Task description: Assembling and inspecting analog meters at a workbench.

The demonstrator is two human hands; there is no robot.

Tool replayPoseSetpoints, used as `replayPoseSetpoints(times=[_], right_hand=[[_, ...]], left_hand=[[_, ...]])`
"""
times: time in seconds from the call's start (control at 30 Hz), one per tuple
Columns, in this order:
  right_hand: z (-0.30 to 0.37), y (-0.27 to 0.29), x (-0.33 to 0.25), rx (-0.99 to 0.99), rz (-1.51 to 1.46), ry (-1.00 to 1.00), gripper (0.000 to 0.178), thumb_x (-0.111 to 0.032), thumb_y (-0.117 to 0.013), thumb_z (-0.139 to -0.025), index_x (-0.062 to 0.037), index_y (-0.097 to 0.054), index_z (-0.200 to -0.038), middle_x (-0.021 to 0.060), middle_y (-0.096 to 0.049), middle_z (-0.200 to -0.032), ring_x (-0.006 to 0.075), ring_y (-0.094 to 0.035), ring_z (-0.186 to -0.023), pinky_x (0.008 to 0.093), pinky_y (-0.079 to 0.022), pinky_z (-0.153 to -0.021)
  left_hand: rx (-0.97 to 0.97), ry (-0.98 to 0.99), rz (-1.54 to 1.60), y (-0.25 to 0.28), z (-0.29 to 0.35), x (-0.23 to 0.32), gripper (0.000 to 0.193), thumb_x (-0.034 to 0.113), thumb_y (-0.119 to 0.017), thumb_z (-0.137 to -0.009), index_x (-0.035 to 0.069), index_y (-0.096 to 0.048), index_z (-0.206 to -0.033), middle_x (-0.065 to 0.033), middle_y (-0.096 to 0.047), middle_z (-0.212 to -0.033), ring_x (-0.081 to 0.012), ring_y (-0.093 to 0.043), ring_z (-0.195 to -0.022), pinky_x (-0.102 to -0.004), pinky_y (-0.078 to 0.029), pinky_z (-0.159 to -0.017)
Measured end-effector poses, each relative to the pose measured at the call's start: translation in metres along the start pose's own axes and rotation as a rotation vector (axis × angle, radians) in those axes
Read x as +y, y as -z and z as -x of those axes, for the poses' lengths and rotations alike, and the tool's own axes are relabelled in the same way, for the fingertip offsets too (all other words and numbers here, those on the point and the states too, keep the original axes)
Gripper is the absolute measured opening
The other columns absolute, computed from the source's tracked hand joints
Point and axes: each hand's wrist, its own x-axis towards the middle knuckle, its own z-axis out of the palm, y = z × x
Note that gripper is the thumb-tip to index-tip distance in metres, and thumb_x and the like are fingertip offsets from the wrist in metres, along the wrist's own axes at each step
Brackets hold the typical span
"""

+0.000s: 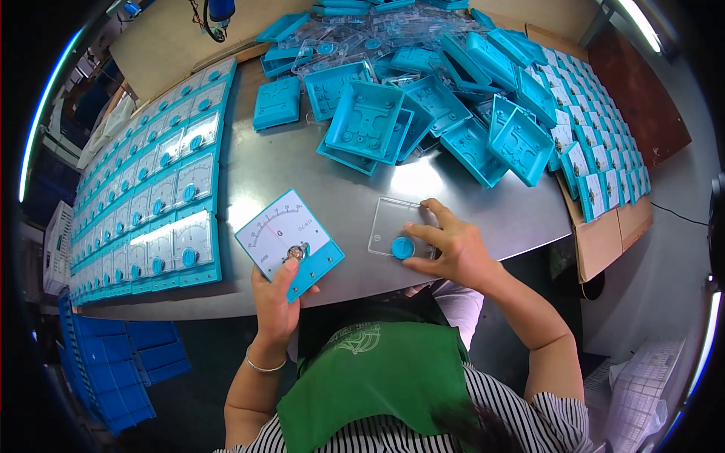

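Teal-edged and square, the meter (281, 232) sits left of the clear cover (388, 220), held between thumb and fingers of the left hand (278, 293). Likely light and stiff, its exposed mechanism (299, 251) presumably fragile: grip the sides. The right hand (456, 248), fingers spread, holds the glossy cover by opposite edges.

The left hand (276, 303) is holding a teal meter (285, 228) with a white dial, the thumb resting near its metal middle. The right hand (462, 249) is grasping a clear cover (387, 224) with a blue knob (402, 248). Covered meters (160, 195) are lying in rows leftward; teal boxes (364, 122) are piling across the metal table (343, 189).
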Motion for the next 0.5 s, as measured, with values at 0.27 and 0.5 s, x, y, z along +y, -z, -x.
replayPoseSetpoints(times=[0.27, 0.5], right_hand=[[-0.024, 0.015, -0.033, -0.165, -0.345, -0.247, 0.051, -0.026, -0.085, -0.062, -0.0068, -0.07, -0.107, 0.0238, -0.058, -0.117, 0.0227, -0.066, -0.075, 0.0302, -0.051, -0.062], [-0.038, 0.006, -0.035, -0.228, -0.353, -0.093, 0.05, -0.022, -0.086, -0.063, -0.0076, -0.069, -0.108, 0.0195, -0.06, -0.117, 0.0074, -0.042, -0.057, 0.0217, -0.039, -0.052]], left_hand=[[-0.175, 0.264, 0.051, -0.013, 0.01, -0.01, 0.036, 0.025, -0.048, -0.097, -0.002, -0.049, -0.122, -0.0157, -0.061, -0.109, -0.0237, -0.066, -0.085, -0.036, -0.059, -0.06], [-0.406, 0.652, 0.562, -0.022, 0.004, -0.017, 0.058, 0.049, -0.024, -0.1, 0.006, -0.035, -0.137, -0.0145, -0.054, -0.126, -0.0295, -0.062, -0.104, -0.0428, -0.06, -0.071]])
